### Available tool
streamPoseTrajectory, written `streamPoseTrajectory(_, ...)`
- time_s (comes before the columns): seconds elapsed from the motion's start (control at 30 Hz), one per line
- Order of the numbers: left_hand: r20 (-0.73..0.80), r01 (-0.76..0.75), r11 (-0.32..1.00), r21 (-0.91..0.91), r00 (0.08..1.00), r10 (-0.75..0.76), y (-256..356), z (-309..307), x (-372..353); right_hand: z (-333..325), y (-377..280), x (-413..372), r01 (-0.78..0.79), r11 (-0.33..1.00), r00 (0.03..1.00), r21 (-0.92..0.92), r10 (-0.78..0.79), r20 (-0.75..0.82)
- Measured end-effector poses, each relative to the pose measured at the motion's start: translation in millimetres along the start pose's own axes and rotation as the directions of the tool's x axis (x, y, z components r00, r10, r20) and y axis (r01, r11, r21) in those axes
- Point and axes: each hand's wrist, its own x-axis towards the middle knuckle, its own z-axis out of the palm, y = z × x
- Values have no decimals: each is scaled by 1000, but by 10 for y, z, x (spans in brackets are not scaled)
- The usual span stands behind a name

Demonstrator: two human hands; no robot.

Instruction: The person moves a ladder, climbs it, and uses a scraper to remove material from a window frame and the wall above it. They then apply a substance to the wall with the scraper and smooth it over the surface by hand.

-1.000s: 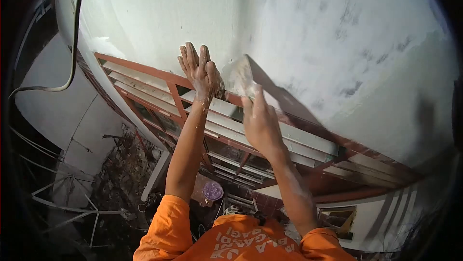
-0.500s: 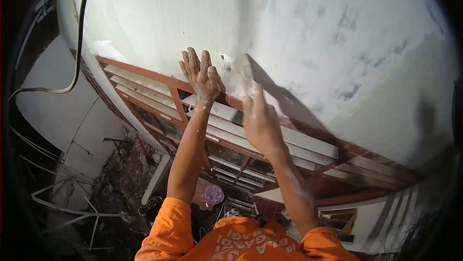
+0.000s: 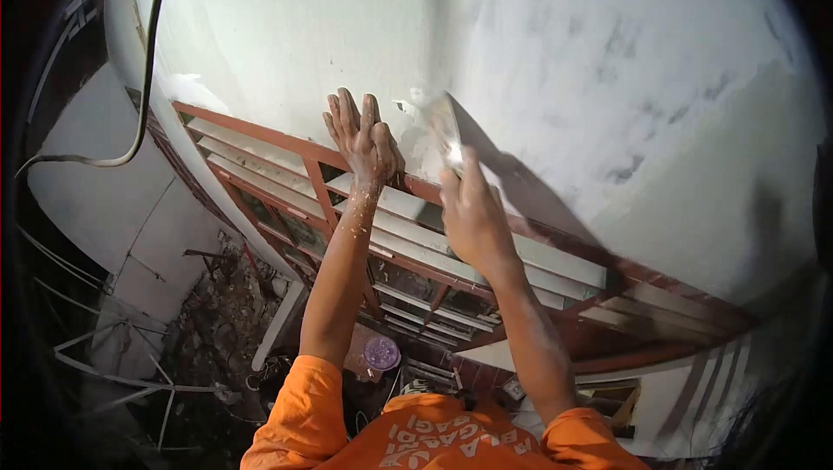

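Fingers spread, my left hand [image 3: 366, 144] lies against the pale wall [image 3: 286, 45], just above the red-brown window frame [image 3: 260, 133]. My right hand [image 3: 474, 214] is closed on a scraper [image 3: 444, 127], whose blade is blurred and meets the wall right of my left hand. Flaked, chipped paint [image 3: 408, 107] shows on the wall between the blade and my left fingertips. White dust coats both hands and forearms.
Louvred slats [image 3: 408, 203] fill the frame below my hands. A dark cable [image 3: 149, 79] hangs at the upper left. Far below are a purple bucket [image 3: 382, 353], rubble [image 3: 221, 322] and thin white metal bars [image 3: 130, 381] at the lower left.
The scraper and my right hand have shifted slightly right, and the blade is tilted a little differently. My left hand stays in place on the wall.
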Motion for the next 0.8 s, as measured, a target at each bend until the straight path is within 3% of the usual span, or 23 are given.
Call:
streamPoseTrajectory(0.1, 5, 25, 999, -28, 1000, -25, -9, 3, -10, -100, 37, -123, -43, 996, 999, -77, 41, -28)
streamPoseTrajectory(0.2, 14, 22, 999, -26, 1000, -22, -9, -3, -7, -137, -102, -60, -162, 983, 983, 87, 168, -67)
streamPoseTrajectory(0.3, -1, -6, 1000, 2, 1000, 6, -5, 1, -3, -45, -221, 171, -25, 999, 995, 41, 29, -92)
streamPoseTrajectory(0.43, 18, -9, 1000, 17, 1000, 8, -40, -3, -32, -12, -194, 143, 9, 996, 998, 87, -5, -57)
streamPoseTrajectory(0.53, 2, -3, 1000, 23, 1000, 3, -41, 20, -13, 10, 59, -59, 11, 1000, 999, -3, -11, -33)
streamPoseTrajectory(0.57, 1, -7, 1000, 17, 1000, 7, -21, 5, -11, -17, 10, -161, -128, 987, 989, 97, 134, -63)
streamPoseTrajectory(0.6, -1, -11, 1000, 12, 1000, 11, -12, 2, -9, -3, 64, -133, -122, 988, 990, 89, 128, -62)
streamPoseTrajectory(0.67, -1, 8, 1000, -6, 1000, -8, 1, -9, 1, 48, 225, -96, -3, 997, 1000, -76, 2, -13)
streamPoseTrajectory(0.7, 7, 20, 999, -26, 1000, -20, 3, -11, -4, -23, 16, -33, -152, 985, 988, 88, 149, 35)
streamPoseTrajectory(0.8, -2, 21, 999, -36, 1000, -21, -3, 1, -13, 114, -117, 208, -39, 996, 998, 82, 42, -36)
